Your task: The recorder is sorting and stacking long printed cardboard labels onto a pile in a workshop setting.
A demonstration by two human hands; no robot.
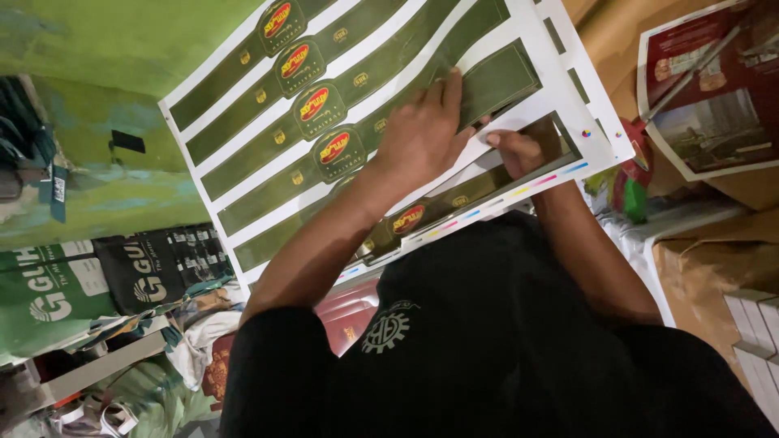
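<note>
Brown paper covers the table, which carries a large white printed sheet bearing rows of dark green curved label strips with red-and-yellow oval emblems. Left hand lies flat, fingers extended and close together, pressing on a green label strip at the sheet's 3 o'clock area. Right hand, just beside the left at its 4 o'clock, is curled with fingers bent at the strip's edge; whether it grips anything cannot be told. A glossy red printed page lies at 2 o'clock. Green printed bags lie at 8 o'clock.
</note>
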